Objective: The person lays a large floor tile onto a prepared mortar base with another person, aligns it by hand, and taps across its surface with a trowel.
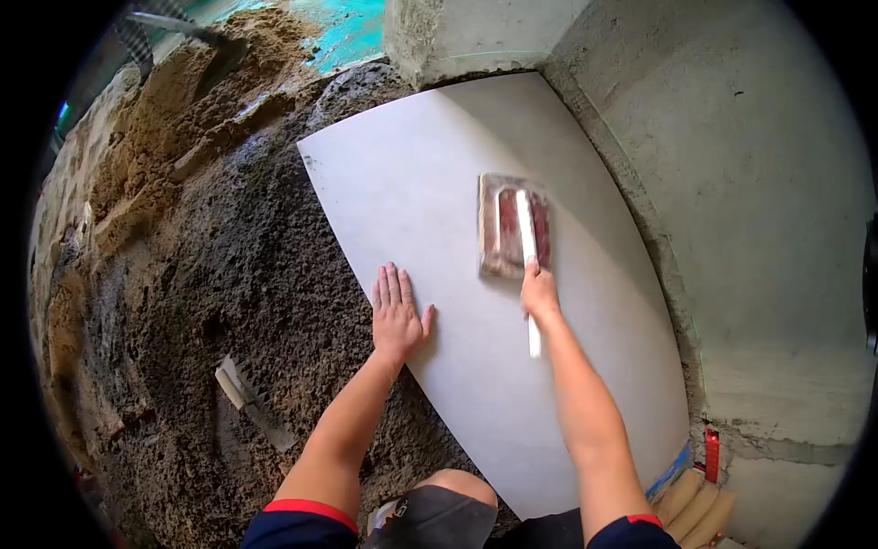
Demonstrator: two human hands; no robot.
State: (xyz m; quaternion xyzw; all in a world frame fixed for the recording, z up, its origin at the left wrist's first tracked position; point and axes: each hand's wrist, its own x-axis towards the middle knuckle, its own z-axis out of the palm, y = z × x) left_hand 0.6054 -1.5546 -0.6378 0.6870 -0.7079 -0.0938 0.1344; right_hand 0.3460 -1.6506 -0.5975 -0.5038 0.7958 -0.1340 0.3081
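Observation:
A large pale tile (439, 229) lies on a bed of dark, crumbly mortar (256, 265). My left hand (399, 316) rests flat on the tile's left edge, its fingers stretched out. Wrapped round a long white stick-shaped handle (534, 334) is my right hand (540, 295), over the tile's middle. The handle's upper end overlaps a rectangular, float-like block (492, 247) with a reddish top, which is on or just above the tile. Blur hides whether the handle and block are joined. A trowel (236, 389) lies on the mortar left of my left arm.
Concrete walls (759, 210) border the tile at the back and right, with a narrow gap beside it. Sandy mix (155, 146) is heaped at upper left, near a shovel (221, 64) and another person's checked clothing (135, 41). A red object (712, 453) stands at lower right.

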